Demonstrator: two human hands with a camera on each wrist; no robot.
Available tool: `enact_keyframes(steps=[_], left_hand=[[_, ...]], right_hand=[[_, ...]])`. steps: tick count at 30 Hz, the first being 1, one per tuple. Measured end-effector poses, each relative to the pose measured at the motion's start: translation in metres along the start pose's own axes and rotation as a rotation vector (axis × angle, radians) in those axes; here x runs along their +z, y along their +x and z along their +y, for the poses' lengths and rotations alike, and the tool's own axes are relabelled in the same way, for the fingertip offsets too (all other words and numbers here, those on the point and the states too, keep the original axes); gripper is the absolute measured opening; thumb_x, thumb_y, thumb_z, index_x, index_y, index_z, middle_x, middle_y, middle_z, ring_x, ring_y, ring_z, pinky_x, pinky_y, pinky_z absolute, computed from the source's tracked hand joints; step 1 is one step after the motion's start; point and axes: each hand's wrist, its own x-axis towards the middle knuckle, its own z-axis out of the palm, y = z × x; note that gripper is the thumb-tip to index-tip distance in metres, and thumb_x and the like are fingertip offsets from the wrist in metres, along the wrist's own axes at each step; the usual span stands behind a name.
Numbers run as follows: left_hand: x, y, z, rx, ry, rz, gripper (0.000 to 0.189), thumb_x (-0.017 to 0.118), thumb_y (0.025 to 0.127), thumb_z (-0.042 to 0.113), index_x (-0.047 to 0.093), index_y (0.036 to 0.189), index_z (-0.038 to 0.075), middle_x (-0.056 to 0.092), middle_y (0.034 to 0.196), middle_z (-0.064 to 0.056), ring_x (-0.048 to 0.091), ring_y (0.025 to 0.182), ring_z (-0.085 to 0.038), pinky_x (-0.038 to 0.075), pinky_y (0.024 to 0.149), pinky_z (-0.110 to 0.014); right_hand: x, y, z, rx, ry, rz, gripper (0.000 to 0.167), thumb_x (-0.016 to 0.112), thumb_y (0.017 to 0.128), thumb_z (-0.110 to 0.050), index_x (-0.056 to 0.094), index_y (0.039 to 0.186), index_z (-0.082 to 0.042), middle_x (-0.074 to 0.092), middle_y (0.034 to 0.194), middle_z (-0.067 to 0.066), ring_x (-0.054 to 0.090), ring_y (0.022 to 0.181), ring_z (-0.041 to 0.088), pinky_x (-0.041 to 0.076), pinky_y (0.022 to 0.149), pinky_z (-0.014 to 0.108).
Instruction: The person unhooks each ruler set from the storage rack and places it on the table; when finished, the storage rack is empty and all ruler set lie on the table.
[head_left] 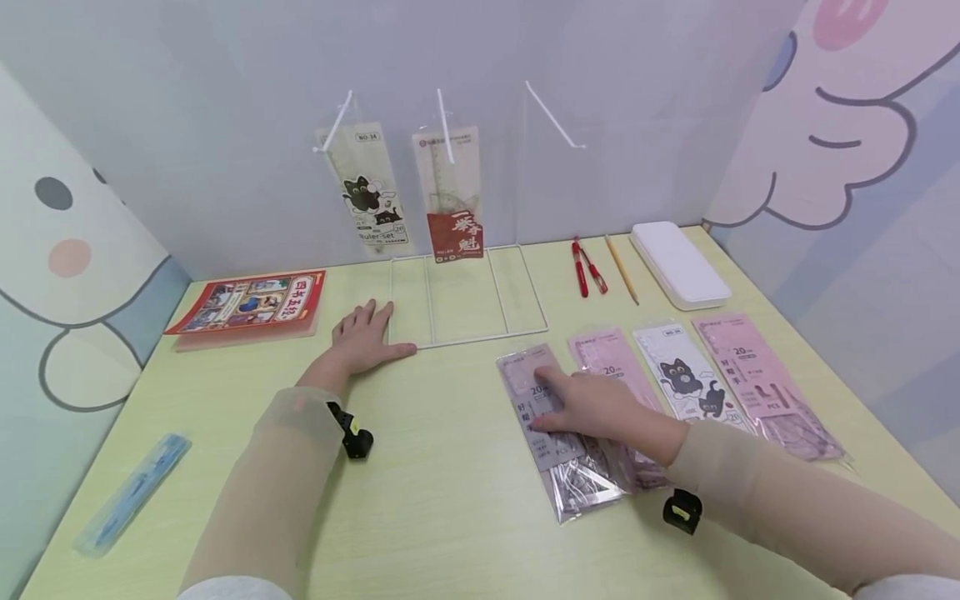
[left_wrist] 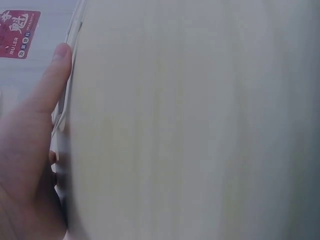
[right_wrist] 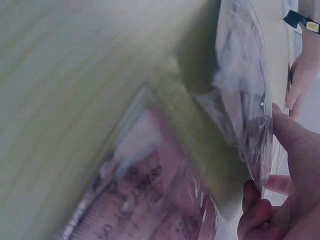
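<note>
- The left hand (head_left: 363, 340) rests, fingers spread, touching the wire base (head_left: 487, 338).
- The right hand (head_left: 592, 406) grips the mauve packet (head_left: 558, 456), just left of a pink packet (head_left: 609, 357).
- A cat packet (head_left: 367, 190) hangs behind.

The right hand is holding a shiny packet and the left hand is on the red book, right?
Not quite: the left hand isn't on the red book. The head view shows it at the near left corner of the white wire base. The right hand does hold a shiny packet.
</note>
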Motion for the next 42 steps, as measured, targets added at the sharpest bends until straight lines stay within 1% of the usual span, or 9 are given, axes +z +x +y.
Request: enact_keyframes(steps=[11, 14, 18, 22, 27, 30, 33, 38, 42], left_hand=[[0.002, 0.001, -0.004, 0.0, -0.001, -0.001, 0.109, 0.049, 0.075, 0.077, 0.008, 0.152, 0.012, -0.003, 0.154, -0.023, -0.004, 0.137, -0.047, 0.0, 0.104, -0.065], [0.002, 0.001, -0.004, 0.001, 0.0, 0.002, 0.109, 0.049, 0.075, 0.077, 0.008, 0.152, 0.011, -0.003, 0.154, -0.023, -0.004, 0.137, -0.048, 0.0, 0.104, -0.065], [0.0, -0.001, -0.004, -0.007, 0.003, 0.002, 0.108, 0.048, 0.075, 0.077, 0.008, 0.152, 0.012, -0.003, 0.154, -0.022, -0.004, 0.137, -0.047, 0.001, 0.104, -0.065], [-0.001, -0.002, -0.003, -0.012, -0.004, -0.001, 0.108, 0.049, 0.075, 0.077, 0.009, 0.152, 0.012, -0.002, 0.154, -0.022, -0.004, 0.138, -0.047, 0.002, 0.105, -0.065], [0.0, -0.001, 0.0, -0.006, -0.006, -0.012, 0.108, 0.05, 0.076, 0.076, 0.008, 0.152, 0.012, -0.002, 0.154, -0.022, -0.004, 0.138, -0.046, 0.002, 0.105, -0.064], [0.001, -0.002, 0.002, -0.005, 0.001, -0.011, 0.108, 0.05, 0.076, 0.076, 0.009, 0.152, 0.012, -0.002, 0.155, -0.022, -0.004, 0.138, -0.046, 0.002, 0.105, -0.064], [0.001, -0.003, 0.002, -0.008, 0.001, -0.011, 0.109, 0.05, 0.075, 0.076, 0.009, 0.152, 0.012, -0.002, 0.154, -0.022, -0.004, 0.138, -0.046, 0.002, 0.105, -0.064], [0.0, 0.0, 0.001, -0.016, 0.005, -0.024, 0.11, 0.05, 0.074, 0.078, 0.007, 0.152, 0.013, -0.003, 0.154, -0.022, -0.004, 0.138, -0.046, 0.001, 0.106, -0.064], [-0.001, 0.002, 0.0, -0.021, 0.006, -0.025, 0.11, 0.049, 0.074, 0.078, 0.007, 0.152, 0.013, -0.002, 0.154, -0.023, -0.004, 0.137, -0.048, 0.002, 0.105, -0.064]], right_hand=[[-0.002, 0.001, 0.003, 0.044, 0.068, -0.04, 0.091, 0.063, 0.075, -0.064, 0.033, 0.143, -0.011, 0.066, 0.105, 0.016, 0.053, 0.053, 0.014, 0.043, 0.047, 0.031], [-0.003, 0.002, 0.004, 0.045, 0.039, -0.034, 0.09, 0.062, 0.076, -0.066, 0.035, 0.143, -0.012, 0.065, 0.107, 0.015, 0.056, 0.061, 0.017, 0.044, 0.05, 0.031], [-0.005, 0.002, 0.004, 0.046, -0.036, -0.016, 0.091, 0.056, 0.074, -0.073, 0.037, 0.143, -0.016, 0.06, 0.119, 0.02, 0.061, 0.08, 0.029, 0.045, 0.054, 0.035], [-0.008, 0.002, 0.004, 0.055, -0.092, -0.004, 0.093, 0.054, 0.07, -0.078, 0.04, 0.142, -0.021, 0.053, 0.121, 0.028, 0.056, 0.07, 0.028, 0.042, 0.048, 0.035], [-0.016, 0.005, 0.004, 0.036, -0.093, 0.024, 0.084, 0.055, 0.072, -0.076, 0.046, 0.136, -0.023, 0.05, 0.111, 0.025, 0.048, 0.055, 0.02, 0.039, 0.041, 0.031], [-0.027, 0.014, 0.004, 0.022, -0.026, 0.088, 0.078, 0.054, 0.078, -0.071, 0.043, 0.139, -0.024, 0.049, 0.109, 0.023, 0.049, 0.054, 0.02, 0.04, 0.04, 0.031], [-0.043, 0.029, 0.004, -0.022, 0.11, 0.171, 0.076, 0.055, 0.084, -0.062, 0.033, 0.146, -0.026, 0.046, 0.113, 0.02, 0.053, 0.061, 0.021, 0.045, 0.046, 0.031], [-0.07, 0.068, 0.01, -0.16, 0.326, 0.268, 0.073, 0.062, 0.088, -0.046, 0.028, 0.148, -0.024, 0.045, 0.125, 0.016, 0.057, 0.088, 0.023, 0.05, 0.068, 0.038], [-0.085, 0.098, 0.009, -0.216, 0.409, 0.337, 0.074, 0.065, 0.087, -0.04, 0.028, 0.149, -0.022, 0.044, 0.135, 0.013, 0.053, 0.107, 0.027, 0.048, 0.081, 0.043]])
